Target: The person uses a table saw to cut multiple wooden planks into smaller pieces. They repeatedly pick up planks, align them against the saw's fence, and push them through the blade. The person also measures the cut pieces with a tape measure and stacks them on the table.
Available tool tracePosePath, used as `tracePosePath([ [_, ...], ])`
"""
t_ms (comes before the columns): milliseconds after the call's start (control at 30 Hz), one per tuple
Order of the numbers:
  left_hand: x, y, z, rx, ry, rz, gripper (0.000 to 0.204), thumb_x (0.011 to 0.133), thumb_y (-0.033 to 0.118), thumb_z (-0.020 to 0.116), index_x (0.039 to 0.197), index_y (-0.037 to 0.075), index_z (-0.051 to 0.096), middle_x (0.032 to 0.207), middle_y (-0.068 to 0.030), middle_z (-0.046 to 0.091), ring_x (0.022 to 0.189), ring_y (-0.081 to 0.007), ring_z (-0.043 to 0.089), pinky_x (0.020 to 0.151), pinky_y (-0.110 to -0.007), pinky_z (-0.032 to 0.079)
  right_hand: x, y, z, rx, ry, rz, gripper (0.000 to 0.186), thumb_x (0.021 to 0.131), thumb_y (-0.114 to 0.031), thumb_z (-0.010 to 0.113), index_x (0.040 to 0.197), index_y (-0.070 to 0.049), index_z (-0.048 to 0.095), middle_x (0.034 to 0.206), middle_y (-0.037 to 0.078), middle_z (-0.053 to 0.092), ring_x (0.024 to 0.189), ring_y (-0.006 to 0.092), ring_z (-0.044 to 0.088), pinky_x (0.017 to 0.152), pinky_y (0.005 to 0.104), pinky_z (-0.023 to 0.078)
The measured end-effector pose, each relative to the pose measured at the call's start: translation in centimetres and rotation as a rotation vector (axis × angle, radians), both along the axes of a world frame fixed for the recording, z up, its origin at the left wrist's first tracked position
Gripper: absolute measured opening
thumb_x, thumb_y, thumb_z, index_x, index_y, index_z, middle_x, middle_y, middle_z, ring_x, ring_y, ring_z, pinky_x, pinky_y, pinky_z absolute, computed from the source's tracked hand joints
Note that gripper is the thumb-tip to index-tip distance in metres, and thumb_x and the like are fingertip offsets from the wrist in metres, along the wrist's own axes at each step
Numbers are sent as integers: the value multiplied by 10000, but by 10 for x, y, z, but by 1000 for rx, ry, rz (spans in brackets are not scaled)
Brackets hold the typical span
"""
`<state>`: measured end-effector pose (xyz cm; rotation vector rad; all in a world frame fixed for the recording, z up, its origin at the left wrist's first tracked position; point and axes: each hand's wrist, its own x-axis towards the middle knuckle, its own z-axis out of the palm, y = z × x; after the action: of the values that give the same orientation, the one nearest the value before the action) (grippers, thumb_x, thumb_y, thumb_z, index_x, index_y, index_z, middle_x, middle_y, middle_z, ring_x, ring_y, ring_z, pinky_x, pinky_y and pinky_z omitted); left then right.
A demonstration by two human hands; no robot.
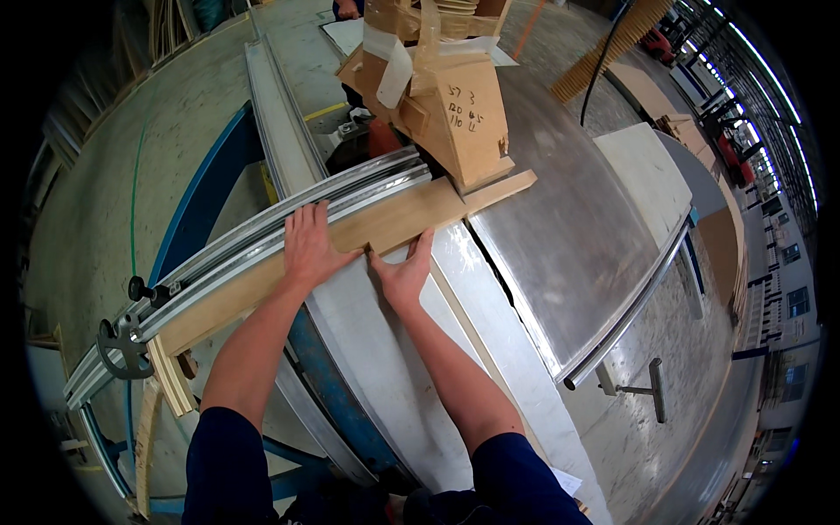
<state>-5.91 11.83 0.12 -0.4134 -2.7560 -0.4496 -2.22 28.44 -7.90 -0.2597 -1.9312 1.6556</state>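
Observation:
A long, pale wooden board (389, 216) lies slantwise across the saw table, its far edge along an aluminium fence (378, 182). My left hand (308, 251) grips the board from above, fingers laid across it to the fence and thumb pointing right along the near edge. Close by on the right, my right hand (406, 273) holds the near edge, with its thumb beside a small dark notch and its fingers partly hidden. The board's right end reaches past a saw guard patched with cardboard and tape (472, 114). The blade cannot be seen.
A broad metal tabletop (569, 219) spreads to the right, with a round rail (626, 306) along its edge. Left of me are a black handle (125, 348) on the fence and a blue curved frame (206, 184). Another person's hand (348, 9) shows at the far side.

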Motion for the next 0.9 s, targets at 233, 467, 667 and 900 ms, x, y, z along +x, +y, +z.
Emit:
tracePosePath([
  [233, 0, -2, 2, -9, -13, 14, 1028, 637, 508, 935, 1402, -34, 512, 1270, -161, 558, 1248, -325, 490, 1082, -431, 361, -3, 0, 0, 16, 50, 32, 1236, 665, -107, 946, 1589, 142, 163, 1621, 305, 303, 1513, 373, 373, 1234, 410, 348],
  [467, 0, -8, -2, 10, -22, 28, 1045, 642, 517, 931, 1426, -22, 500, 1268, -148, 563, 1227, -314, 493, 1091, -421, 362, -5, -4, 7, -52, 14, 125, 1234, 749, -183, 925, 1608, 112, 90, 1622, 328, 238, 1553, 416, 247, 1264, 450, 255],
  [667, 1, -7, 1, 49, -72, 21, 1056, 604, 476, 953, 1422, -4, 489, 1270, -148, 556, 1238, -331, 487, 1090, -440, 367, -10, -19, 2, 39, -160, -89, 1106, 884, -293, 823, 1606, 114, 90, 1650, 373, 147, 1559, 485, 160, 1276, 494, 173],
  [900, 3, -9, 1, 75, -68, 19, 1042, 612, 471, 949, 1414, -11, 491, 1276, -150, 557, 1249, -334, 486, 1115, -443, 360, -7, -20, 0, 81, -209, -149, 1073, 875, -280, 819, 1587, 138, 134, 1648, 370, 173, 1557, 492, 164, 1278, 496, 170],
])
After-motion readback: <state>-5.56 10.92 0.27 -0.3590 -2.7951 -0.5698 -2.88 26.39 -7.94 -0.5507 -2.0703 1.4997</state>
